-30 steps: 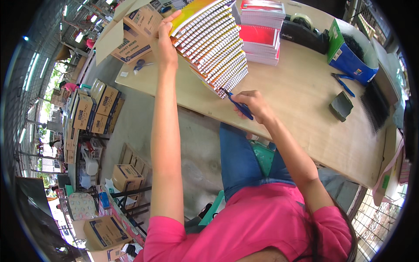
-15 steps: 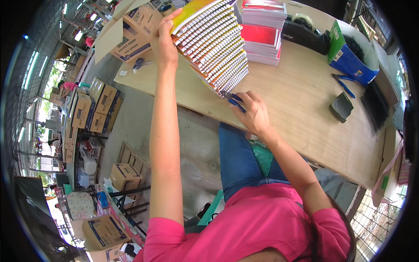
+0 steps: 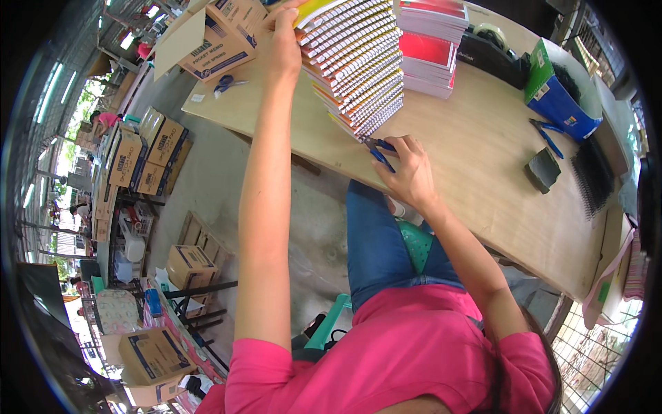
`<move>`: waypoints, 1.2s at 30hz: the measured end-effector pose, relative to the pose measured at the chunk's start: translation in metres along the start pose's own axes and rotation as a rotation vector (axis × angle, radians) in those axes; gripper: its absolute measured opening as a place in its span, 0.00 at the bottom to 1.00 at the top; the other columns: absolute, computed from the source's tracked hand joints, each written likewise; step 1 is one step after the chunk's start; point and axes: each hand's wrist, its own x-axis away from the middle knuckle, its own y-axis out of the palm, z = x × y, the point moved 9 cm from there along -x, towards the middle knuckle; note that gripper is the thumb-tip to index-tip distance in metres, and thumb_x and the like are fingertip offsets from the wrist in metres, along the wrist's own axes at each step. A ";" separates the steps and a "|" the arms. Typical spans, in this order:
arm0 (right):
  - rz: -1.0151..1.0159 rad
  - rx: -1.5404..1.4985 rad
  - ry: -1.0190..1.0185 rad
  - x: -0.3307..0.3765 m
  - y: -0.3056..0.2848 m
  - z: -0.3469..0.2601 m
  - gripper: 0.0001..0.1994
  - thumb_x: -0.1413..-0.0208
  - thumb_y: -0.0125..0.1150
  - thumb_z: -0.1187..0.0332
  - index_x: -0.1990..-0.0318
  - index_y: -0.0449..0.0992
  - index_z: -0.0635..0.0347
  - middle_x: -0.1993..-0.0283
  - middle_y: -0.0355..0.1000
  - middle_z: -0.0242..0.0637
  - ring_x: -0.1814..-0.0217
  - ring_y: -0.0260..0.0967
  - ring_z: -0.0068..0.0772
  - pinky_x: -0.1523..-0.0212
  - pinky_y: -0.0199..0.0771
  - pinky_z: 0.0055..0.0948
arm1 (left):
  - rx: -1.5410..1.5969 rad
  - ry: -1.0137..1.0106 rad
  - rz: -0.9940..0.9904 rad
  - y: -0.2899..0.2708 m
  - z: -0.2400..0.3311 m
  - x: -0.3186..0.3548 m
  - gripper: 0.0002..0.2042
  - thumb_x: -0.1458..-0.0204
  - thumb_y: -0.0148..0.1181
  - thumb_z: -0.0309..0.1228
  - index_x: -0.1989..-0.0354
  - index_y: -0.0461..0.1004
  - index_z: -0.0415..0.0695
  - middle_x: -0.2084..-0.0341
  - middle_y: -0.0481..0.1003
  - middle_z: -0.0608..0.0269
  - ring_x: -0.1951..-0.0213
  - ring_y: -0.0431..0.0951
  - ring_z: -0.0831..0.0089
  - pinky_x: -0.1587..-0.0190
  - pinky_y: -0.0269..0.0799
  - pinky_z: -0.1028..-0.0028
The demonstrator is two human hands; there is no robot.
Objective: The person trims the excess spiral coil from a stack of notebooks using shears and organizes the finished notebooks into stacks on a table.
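A tall stack of spiral-bound notebooks (image 3: 358,62) with yellow covers leans on the table, its white-and-dark coil edges toward me. My left hand (image 3: 284,45) grips the stack by its upper left side, the thumb lying near the top cover. In my right hand (image 3: 412,171) are blue-handled pliers (image 3: 381,153), fingers closed round the grips. The pliers' jaws are at the lowest coils, at the near bottom corner of the stack. Whether the jaws bite on a wire is too small to tell.
Beyond stand red-covered notebooks (image 3: 426,58) and a tape dispenser (image 3: 491,52). To the right are a blue-green box (image 3: 562,103), other blue pliers (image 3: 547,138), a dark block (image 3: 543,170) and black coils (image 3: 592,176). Scissors (image 3: 226,84) lie left, near an open cardboard box (image 3: 224,45).
The whole view has shifted a little. The stack and both hands appear slightly farther right and up. The pliers stay at the stack's bottom corner, and both hands keep their hold.
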 end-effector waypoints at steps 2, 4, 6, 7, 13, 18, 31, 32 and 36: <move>0.034 0.049 -0.037 0.001 0.003 -0.001 0.19 0.55 0.71 0.65 0.56 0.76 0.62 0.62 0.73 0.46 0.56 0.70 0.52 0.53 0.70 0.46 | 0.038 0.040 -0.002 0.002 0.002 -0.002 0.18 0.40 0.43 0.31 0.51 0.79 0.36 0.58 0.79 0.59 0.59 0.77 0.74 0.53 0.71 0.77; 0.022 0.070 -0.054 0.000 0.007 -0.002 0.18 0.55 0.70 0.64 0.56 0.77 0.62 0.62 0.73 0.46 0.57 0.70 0.51 0.54 0.71 0.45 | 0.073 0.075 -0.001 0.001 0.003 -0.001 0.17 0.40 0.44 0.29 0.55 0.79 0.34 0.58 0.79 0.57 0.57 0.77 0.72 0.53 0.71 0.76; -0.026 0.068 -0.051 -0.005 0.011 0.002 0.17 0.54 0.70 0.64 0.58 0.78 0.62 0.63 0.74 0.46 0.59 0.72 0.49 0.56 0.73 0.44 | 0.073 0.065 -0.002 0.001 -0.001 0.000 0.17 0.40 0.45 0.29 0.53 0.78 0.34 0.58 0.79 0.58 0.58 0.77 0.72 0.53 0.71 0.76; -0.148 0.013 0.083 -0.013 0.017 0.013 0.17 0.54 0.69 0.63 0.58 0.79 0.62 0.64 0.75 0.46 0.61 0.73 0.49 0.57 0.74 0.44 | 0.073 0.062 -0.001 0.000 -0.001 0.000 0.17 0.40 0.45 0.30 0.53 0.78 0.34 0.58 0.79 0.58 0.58 0.77 0.72 0.53 0.71 0.76; -0.536 -0.103 0.436 -0.045 0.026 0.045 0.16 0.53 0.68 0.63 0.61 0.80 0.66 0.65 0.77 0.48 0.66 0.77 0.46 0.61 0.76 0.39 | 0.145 0.032 -0.031 -0.002 -0.011 -0.005 0.16 0.40 0.46 0.30 0.53 0.78 0.34 0.59 0.79 0.59 0.59 0.77 0.73 0.55 0.72 0.76; 0.024 0.058 -0.084 -0.007 -0.004 0.002 0.16 0.55 0.69 0.65 0.61 0.79 0.66 0.66 0.75 0.49 0.64 0.74 0.50 0.59 0.76 0.43 | 0.080 0.035 0.022 -0.003 -0.009 -0.003 0.16 0.41 0.48 0.30 0.55 0.80 0.36 0.66 0.79 0.64 0.68 0.75 0.79 0.65 0.70 0.79; -0.715 -0.121 0.541 -0.041 0.032 0.050 0.20 0.51 0.66 0.53 0.79 0.79 0.66 0.75 0.77 0.50 0.69 0.78 0.40 0.66 0.78 0.39 | -0.060 0.050 0.053 -0.002 0.009 0.003 0.17 0.42 0.48 0.33 0.56 0.82 0.38 0.67 0.79 0.64 0.69 0.74 0.78 0.67 0.68 0.79; -0.449 -0.061 0.286 -0.040 0.023 0.041 0.16 0.52 0.67 0.57 0.72 0.80 0.65 0.70 0.77 0.49 0.64 0.77 0.43 0.60 0.77 0.40 | -0.102 0.062 0.052 -0.005 0.010 0.001 0.17 0.42 0.48 0.33 0.56 0.82 0.38 0.66 0.80 0.64 0.68 0.74 0.78 0.66 0.68 0.79; -0.044 0.183 -0.020 0.003 0.006 -0.001 0.19 0.55 0.70 0.63 0.56 0.78 0.61 0.59 0.74 0.45 0.55 0.71 0.50 0.51 0.70 0.43 | -0.023 0.070 0.069 -0.007 0.004 0.000 0.17 0.42 0.48 0.33 0.56 0.81 0.37 0.66 0.80 0.61 0.68 0.76 0.77 0.64 0.70 0.78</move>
